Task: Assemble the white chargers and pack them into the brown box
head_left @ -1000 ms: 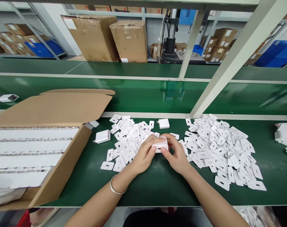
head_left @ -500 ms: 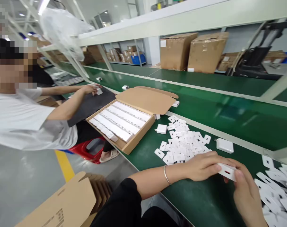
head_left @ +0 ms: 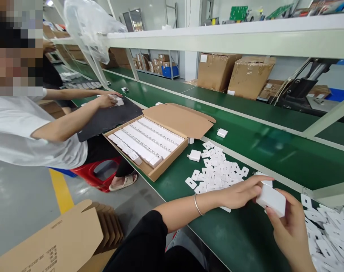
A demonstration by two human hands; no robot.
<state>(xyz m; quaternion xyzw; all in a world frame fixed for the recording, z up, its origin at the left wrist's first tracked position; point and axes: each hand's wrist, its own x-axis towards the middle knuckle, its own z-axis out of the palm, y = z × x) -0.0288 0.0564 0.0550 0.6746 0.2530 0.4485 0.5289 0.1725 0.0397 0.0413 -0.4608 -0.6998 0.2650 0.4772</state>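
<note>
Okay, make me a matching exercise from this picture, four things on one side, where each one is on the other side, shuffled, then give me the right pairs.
Things:
1. White square plastic charger block
2. Open brown cardboard box with rows of white parts
3. Thin silver bracelet
4. Loose white charger with prongs

Places:
A. On the left wrist
B. Lying on the green bench mat, between the box and the pile of small white cards
C. Held between the left hand and right hand
D. At the bench edge, beside the seated co-worker

Pairs: 1-C, 2-D, 3-A, 4-B
</note>
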